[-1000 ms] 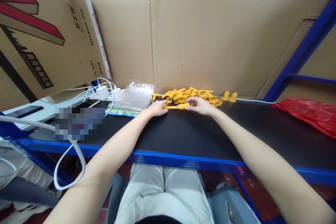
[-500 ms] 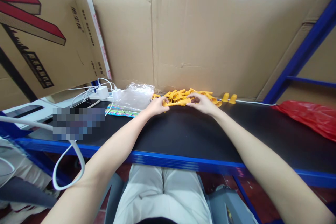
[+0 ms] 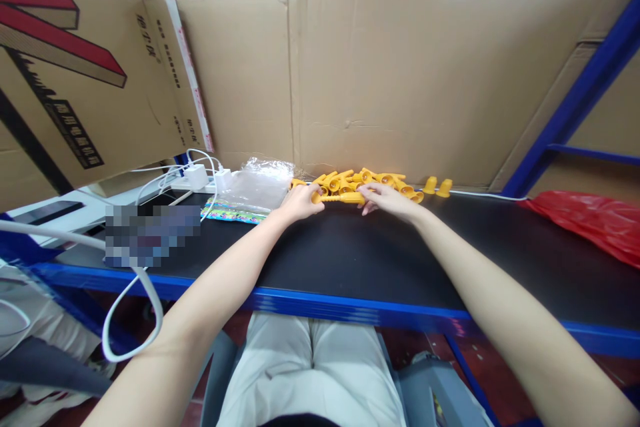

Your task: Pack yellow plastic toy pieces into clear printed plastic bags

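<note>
Between both hands lies a yellow plastic piece [image 3: 343, 197] with a thin ridged shaft and a thicker right end, held level just above the black tabletop. My left hand [image 3: 303, 201] is closed round its left end. My right hand [image 3: 384, 199] pinches its right end between thumb and fingers. Right behind them is a pile of yellow plastic pieces [image 3: 334, 183], several with flared, hollow cup-like ends; my fingers cover part of it. To the right of the pile, two small yellow cups [image 3: 437, 187] stand apart from it.
Left of the pile lie clear plastic bags [image 3: 255, 188] over a colourful printed strip. White chargers [image 3: 197, 177] and cables crowd the left side. A red plastic bag [image 3: 590, 220] is at the right. Cardboard [image 3: 380, 80] walls the back; a blue metal edge [image 3: 350, 309] runs along the front.
The ridged shaft now lies more level between my hands. My right fingers have shifted slightly on its right end, and the hands are otherwise in nearly the same place.
</note>
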Motion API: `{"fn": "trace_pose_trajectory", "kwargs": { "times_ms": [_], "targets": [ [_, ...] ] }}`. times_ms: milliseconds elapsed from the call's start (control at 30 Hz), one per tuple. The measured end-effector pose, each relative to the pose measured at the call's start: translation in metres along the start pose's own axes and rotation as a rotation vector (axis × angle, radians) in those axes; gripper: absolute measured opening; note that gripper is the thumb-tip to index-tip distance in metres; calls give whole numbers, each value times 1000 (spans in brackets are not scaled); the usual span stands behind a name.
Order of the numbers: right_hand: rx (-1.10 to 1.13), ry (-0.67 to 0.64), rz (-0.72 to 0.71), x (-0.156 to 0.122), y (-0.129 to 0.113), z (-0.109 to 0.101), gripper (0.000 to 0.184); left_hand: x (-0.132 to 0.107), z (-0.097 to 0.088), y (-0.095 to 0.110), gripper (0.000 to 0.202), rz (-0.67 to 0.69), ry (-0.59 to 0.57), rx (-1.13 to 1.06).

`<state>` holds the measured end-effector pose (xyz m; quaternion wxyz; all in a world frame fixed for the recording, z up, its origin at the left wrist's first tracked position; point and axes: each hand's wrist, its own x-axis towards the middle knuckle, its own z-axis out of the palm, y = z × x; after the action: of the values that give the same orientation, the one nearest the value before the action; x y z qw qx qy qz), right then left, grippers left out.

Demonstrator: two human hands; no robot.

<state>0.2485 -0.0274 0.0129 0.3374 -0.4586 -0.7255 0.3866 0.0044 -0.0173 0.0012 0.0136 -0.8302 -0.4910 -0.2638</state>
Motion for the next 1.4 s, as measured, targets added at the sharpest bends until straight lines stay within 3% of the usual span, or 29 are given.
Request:
{"fn": "trace_pose_trajectory", "kwargs": {
  "times_ms": [100,200,267,400,667,800,867,1000,1100,1233,1400],
  "targets": [
    [55,-63,-13,-4,-2,-6,44,0,0,-1,35,-12,3,13],
    [71,-114,-25,-6,-2,-10,33,0,-1,0,34,14,20,11],
    [75,-137,-2,-6,-2,-10,36,-1,-1,2,32,53,34,1],
    [71,-87,108,-3,0,-5,57,-3,-3,7,30,84,51,-13],
    [26,-22,222,-1,-2,3,69,-1,-3,8,32,36,42,-15],
    [80,-161,284,-5,-5,-4,71,0,-2,7,34,15,39,-12],
    [124,-213,266,-8,-5,-8,58,0,-1,7,36,-9,31,-14],
    [153,-149,101,-9,-2,-10,55,0,-2,6,36,-5,28,-5],
    [130,-138,53,-7,-1,-8,38,-2,-3,7,34,31,53,12],
    [116,-79,102,-4,-2,-2,52,-4,-6,11,32,68,75,18],
    [69,-23,206,-2,-1,3,62,-4,-7,15,32,22,48,34]
  ]
}}
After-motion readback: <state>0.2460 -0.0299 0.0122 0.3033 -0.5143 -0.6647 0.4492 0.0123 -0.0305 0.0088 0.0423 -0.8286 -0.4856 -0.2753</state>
